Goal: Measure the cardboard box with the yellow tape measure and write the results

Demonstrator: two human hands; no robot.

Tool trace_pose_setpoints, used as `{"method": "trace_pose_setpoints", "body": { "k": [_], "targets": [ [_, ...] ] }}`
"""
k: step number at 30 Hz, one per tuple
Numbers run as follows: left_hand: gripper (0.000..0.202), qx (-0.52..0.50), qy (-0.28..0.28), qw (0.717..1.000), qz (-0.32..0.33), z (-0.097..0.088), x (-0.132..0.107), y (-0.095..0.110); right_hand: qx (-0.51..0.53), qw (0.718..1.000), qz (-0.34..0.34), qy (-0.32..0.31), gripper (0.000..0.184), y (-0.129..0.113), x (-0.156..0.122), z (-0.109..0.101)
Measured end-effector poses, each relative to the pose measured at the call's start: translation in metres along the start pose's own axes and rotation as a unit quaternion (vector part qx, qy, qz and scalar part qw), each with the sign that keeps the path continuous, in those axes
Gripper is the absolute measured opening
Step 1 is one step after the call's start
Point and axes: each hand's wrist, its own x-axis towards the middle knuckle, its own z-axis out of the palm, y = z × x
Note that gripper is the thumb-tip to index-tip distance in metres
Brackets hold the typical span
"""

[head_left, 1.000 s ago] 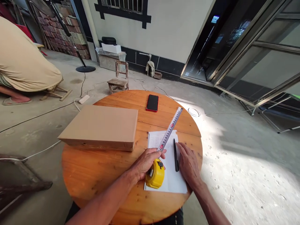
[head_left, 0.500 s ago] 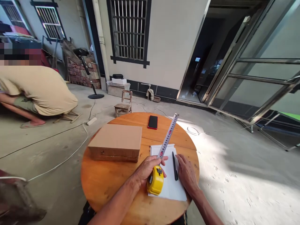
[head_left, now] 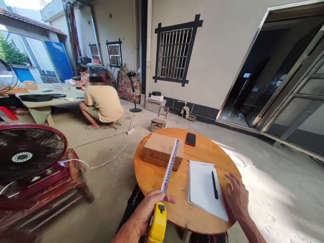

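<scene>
Head view, item one: yellow tape measure. The person's left hand is gripping its case at the near edge of the round wooden worktop, with the fingers wrapping round the body and the thumb lying toward the mouth. The blade is running out unsupported, up and away, and its tip is hovering over the cardboard box; I cannot tell whether it is touching.

Handling, by my judgement: the case is looking compact, hard, fairly light and of smooth plastic, best taken round the body as it is being held. The blade is thin sprung metal, stiff while cupped, likely to buckle when extended far and apt to snap back. It is better pinched on its flat faces near the end hook than along its edges.

Item two: right hand, lying open and flat with fingers spread, holding nothing, and resting at the right edge of the white paper. A black pen is lying on the sheet just beside it.

Also present: a red phone beyond the box, and another person crouching well apart on the floor.
</scene>
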Motion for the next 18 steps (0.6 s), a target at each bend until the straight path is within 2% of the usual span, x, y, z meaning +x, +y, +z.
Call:
{"method": "trace_pose_setpoints", "body": {
  "k": [3, 8, 12, 16, 18],
  "targets": [
    [0.024, 0.005, 0.031, 0.999, 0.020, -0.018, -0.014, 0.006, 0.048, 0.999, 0.004, 0.014, 0.030, -0.020, 0.004, -0.020],
    [0.028, 0.025, 0.078, 0.996, 0.031, -0.033, -0.018, 0.006, 0.161, 0.985, -0.001, -0.063, 0.032, -0.075, 0.006, -0.039],
    [0.032, 0.045, 0.106, 0.993, 0.033, -0.039, -0.016, 0.011, 0.188, 0.974, -0.045, -0.113, 0.036, -0.122, 0.021, -0.033],
    [0.034, 0.072, 0.137, 0.987, 0.034, -0.045, -0.015, 0.025, 0.178, 0.961, -0.145, -0.151, 0.056, -0.160, 0.059, -0.015],
    [0.036, 0.080, 0.139, 0.986, 0.035, -0.051, -0.013, 0.028, 0.157, 0.956, -0.173, -0.178, 0.066, -0.173, 0.081, -0.006]
  ]
}}
